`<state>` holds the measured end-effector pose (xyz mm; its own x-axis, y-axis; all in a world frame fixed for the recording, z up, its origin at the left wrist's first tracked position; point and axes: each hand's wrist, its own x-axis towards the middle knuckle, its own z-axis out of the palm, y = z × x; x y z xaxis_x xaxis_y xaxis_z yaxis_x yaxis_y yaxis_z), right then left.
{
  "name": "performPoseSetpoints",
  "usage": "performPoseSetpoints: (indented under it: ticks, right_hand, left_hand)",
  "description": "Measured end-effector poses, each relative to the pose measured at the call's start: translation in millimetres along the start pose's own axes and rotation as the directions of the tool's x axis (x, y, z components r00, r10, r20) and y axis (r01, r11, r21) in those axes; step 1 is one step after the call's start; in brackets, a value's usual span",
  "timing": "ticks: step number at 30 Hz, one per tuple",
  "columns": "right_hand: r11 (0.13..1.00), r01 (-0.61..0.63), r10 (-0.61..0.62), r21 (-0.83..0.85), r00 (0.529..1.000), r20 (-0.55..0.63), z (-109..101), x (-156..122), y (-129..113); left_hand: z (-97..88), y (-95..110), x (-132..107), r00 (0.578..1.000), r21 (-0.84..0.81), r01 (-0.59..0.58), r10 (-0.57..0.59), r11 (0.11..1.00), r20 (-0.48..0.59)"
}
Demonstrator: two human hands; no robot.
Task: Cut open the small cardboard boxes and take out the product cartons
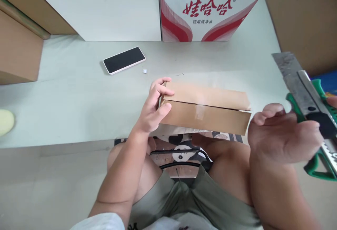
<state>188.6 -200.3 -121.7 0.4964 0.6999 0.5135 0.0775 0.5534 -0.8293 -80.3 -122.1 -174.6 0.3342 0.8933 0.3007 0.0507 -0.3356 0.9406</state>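
My left hand (155, 105) grips the left end of a small brown cardboard box (205, 117), thumb on the near side and fingers on the far side. A strip of clear tape crosses the seam on the box's top. To the right of the box, my right hand (281, 131) is turned palm up, thumb apart from its bent fingers. Right beside it is a large box cutter (305, 93) with a wide grey blade, black slider and green handle parts. A fingertip (332, 101) shows against the cutter at the right edge; whose it is cannot be made out.
A phone (124, 60) and a tiny white piece (144, 71) lie on the pale table (65, 107). Behind stands a white box with red lettering (210, 12) beside a plain white one (105, 8). Cardboard boxes flank both sides. A yellowish round object (5, 122) sits far left.
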Motion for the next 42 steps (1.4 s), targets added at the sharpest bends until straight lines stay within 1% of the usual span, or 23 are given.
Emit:
performPoseSetpoints:
  ticks: [3,5,7,9,12,13,15,17,19,21,25,26,28,30,32,37,42]
  right_hand:
    - [0.998,0.041,-0.037,-0.045,0.996,0.083,0.5,-6.3,-8.2]
    - [0.994,0.102,-0.095,-0.049,0.988,0.118,-1.2,-9.0,-10.9]
    - [0.990,0.134,-0.127,-0.053,0.985,0.116,-1.1,-11.5,-14.1]
    - [0.991,0.101,-0.091,-0.085,0.989,0.115,3.3,-14.2,-19.4]
    - [0.986,-0.038,0.052,-0.162,0.995,0.087,15.3,-17.9,-28.2]
    - [0.983,-0.066,0.082,-0.172,0.993,0.085,18.7,-18.9,-30.0]
    - [0.983,-0.068,0.085,-0.168,0.992,0.094,22.3,-20.8,-30.9]
    - [0.986,-0.041,0.062,-0.160,0.989,0.131,21.9,-22.5,-29.1]
    - [0.985,-0.047,0.072,-0.168,0.987,0.143,20.2,-23.7,-26.4]
    - [0.982,-0.054,0.077,-0.181,0.990,0.122,20.2,-23.9,-23.9]
    - [0.989,-0.022,0.027,-0.149,0.999,0.031,25.3,-19.9,-20.3]
    - [0.990,-0.039,0.041,-0.136,0.999,0.012,26.6,-18.2,-19.8]
    - [0.988,-0.118,0.116,-0.103,0.993,-0.025,28.2,-14.6,-19.5]
    - [0.976,-0.206,0.202,-0.070,0.977,-0.065,28.6,-11.3,-20.0]
    - [0.965,-0.259,0.254,-0.050,0.963,-0.096,28.5,-8.8,-20.6]
    - [0.950,-0.308,0.301,-0.047,0.946,-0.124,29.4,-6.1,-21.3]
    - [0.944,-0.325,0.313,-0.054,0.936,-0.157,33.6,-3.6,-22.4]
  left_hand:
    - [0.9,4.3,0.9,1.000,-0.020,-0.009,0.009,1.000,0.002]
    - [0.5,6.1,1.2,1.000,0.002,0.011,-0.011,1.000,0.009]
    - [0.2,7.3,0.8,0.999,0.019,0.035,-0.035,0.999,0.021]
    - [0.6,8.1,0.0,0.999,0.017,0.040,-0.040,0.999,0.029]
    - [2.4,9.0,-1.3,0.999,0.018,0.040,-0.041,0.999,0.035]
    - [3.2,9.0,-1.5,0.999,0.016,0.039,-0.040,0.999,0.037]
    - [4.9,8.7,-1.6,0.999,0.011,0.036,-0.036,0.999,0.034]
    - [6.3,8.0,-1.5,0.999,0.001,0.030,-0.030,1.000,0.024]
    - [7.0,7.4,-1.3,1.000,-0.022,0.023,-0.022,1.000,0.021]
    - [7.1,7.1,-1.2,1.000,-0.041,0.019,-0.018,0.999,0.022]
    - [6.8,7.5,-0.9,0.999,-0.036,0.034,-0.033,0.999,0.020]
    - [6.9,7.4,-0.7,0.999,-0.040,0.031,-0.030,0.999,0.019]
    - [7.2,6.4,-0.3,1.000,-0.051,0.009,-0.008,0.999,0.018]
    - [7.1,3.5,0.5,1.000,-0.047,-0.007,0.007,0.999,0.017]
    - [6.3,-1.5,1.6,0.999,-0.034,-0.032,0.033,0.999,0.019]
    - [2.9,-15.5,4.8,0.983,-0.035,-0.176,0.178,0.984,0.045]
    - [2.3,-17.8,5.1,0.977,-0.031,-0.208,0.209,0.978,0.052]
